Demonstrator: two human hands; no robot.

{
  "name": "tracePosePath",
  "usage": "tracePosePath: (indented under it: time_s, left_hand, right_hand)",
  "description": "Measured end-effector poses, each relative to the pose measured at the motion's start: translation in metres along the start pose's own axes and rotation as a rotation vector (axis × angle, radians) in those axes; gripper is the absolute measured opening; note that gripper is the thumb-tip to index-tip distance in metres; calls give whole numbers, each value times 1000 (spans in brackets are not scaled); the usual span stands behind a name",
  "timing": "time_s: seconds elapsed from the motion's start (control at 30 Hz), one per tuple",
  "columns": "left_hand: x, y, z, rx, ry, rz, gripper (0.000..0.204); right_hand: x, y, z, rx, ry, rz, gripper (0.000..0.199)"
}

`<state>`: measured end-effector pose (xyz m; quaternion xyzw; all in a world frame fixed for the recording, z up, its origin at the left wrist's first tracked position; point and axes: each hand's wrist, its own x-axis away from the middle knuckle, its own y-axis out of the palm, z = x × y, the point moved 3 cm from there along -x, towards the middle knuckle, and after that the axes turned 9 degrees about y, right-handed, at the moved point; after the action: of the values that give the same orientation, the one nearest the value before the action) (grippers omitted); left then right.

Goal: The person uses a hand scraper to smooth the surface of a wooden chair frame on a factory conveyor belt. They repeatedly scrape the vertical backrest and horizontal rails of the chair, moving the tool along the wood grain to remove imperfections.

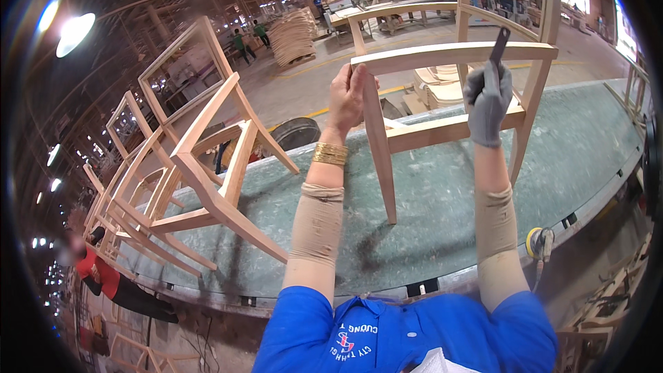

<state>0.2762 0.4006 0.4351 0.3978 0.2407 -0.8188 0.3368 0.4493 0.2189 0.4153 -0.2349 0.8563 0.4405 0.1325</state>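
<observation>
A bare wooden chair frame (450, 135) stands on the green-topped table in front of me. My left hand (347, 97), ungloved with gold bangles at the wrist, grips the frame's corner where the armrest (428, 57) meets the front leg. My right hand (489, 102), in a grey glove, is closed round a dark, flat, narrow tool (501, 44) with a hole near its upper end. The tool points upward in front of the armrest's right part. Its lower part is hidden in my fingers, and I cannot tell whether it touches the wood.
More chair frames (207, 214) stand in a row along the table (428, 249) at left. A yellow-rimmed sander (539, 242) hangs at the near edge. A round dark bin (293, 132) and stacked wooden parts (442, 86) are beyond. A person in red (103, 273) stands at left.
</observation>
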Motion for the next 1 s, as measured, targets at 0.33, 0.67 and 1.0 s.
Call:
tracePosePath:
  time_s: [0.33, 0.67, 1.0]
  left_hand:
    - [-11, -7, 1, -149, 117, -11, 38]
    - [-3, -7, -17, 348, -68, -83, 45]
    - [36, 16, -55, -96, 73, -5, 55]
  right_hand:
    - [66, -85, 26, 176, 217, 209, 15]
    - [159, -107, 42, 399, 332, 339, 15]
    - [208, -72, 25, 671, 163, 246, 12]
